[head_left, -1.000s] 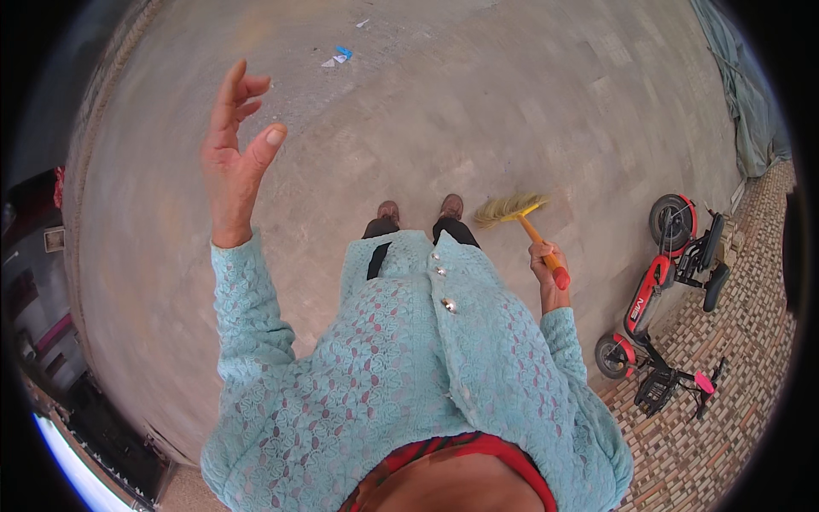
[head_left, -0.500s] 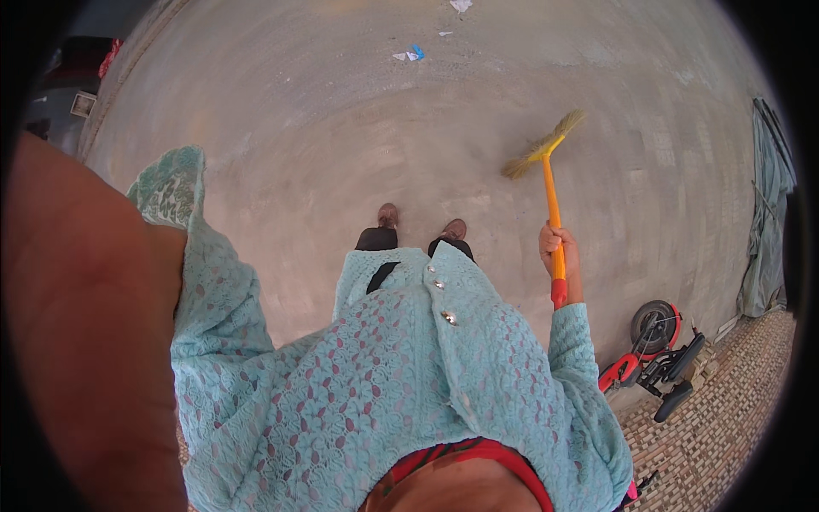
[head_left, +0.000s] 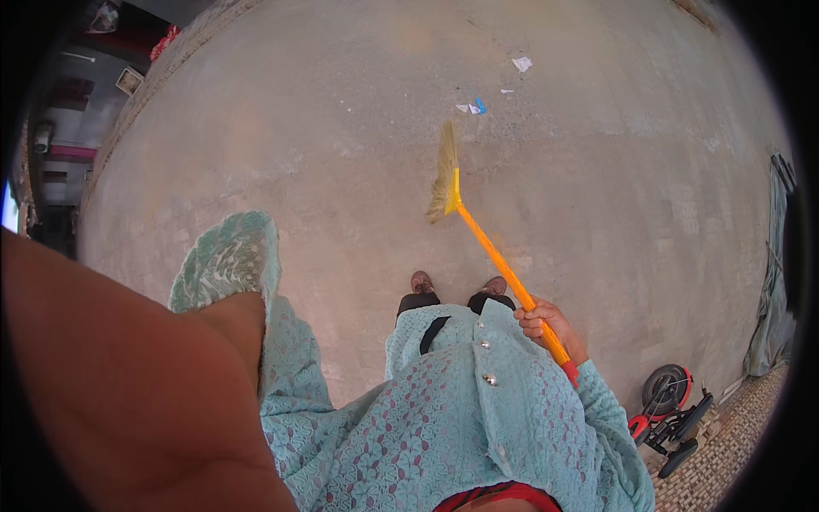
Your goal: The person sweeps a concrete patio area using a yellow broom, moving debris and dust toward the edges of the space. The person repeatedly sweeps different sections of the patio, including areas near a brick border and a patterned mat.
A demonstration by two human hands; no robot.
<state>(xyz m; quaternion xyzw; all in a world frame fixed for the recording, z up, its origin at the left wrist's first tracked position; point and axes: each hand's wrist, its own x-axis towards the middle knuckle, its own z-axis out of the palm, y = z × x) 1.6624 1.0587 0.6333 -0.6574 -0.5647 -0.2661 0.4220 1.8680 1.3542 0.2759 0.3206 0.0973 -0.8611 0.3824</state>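
Note:
My right hand is closed around the orange handle of a broom, close to its red end. The handle slants away to the upper left. Its yellow neck and fanned, straw-coloured bristles rest on the concrete floor, ahead of my shoes. Rising from a wide pale-blue lace sleeve, my bare left forearm comes very near the camera and fills the lower left. The left hand itself lies outside the picture.
Beyond the bristles lie white and blue scraps and a larger white scrap. A red and black balance bike stands at the lower right by mosaic tiling. A grey-green cover hangs along the right side.
The broom head has swept leftward across the floor, and my right hand has shifted inward with it. The view has tilted, so the scraps appear lower. My left forearm reaches farther into the picture.

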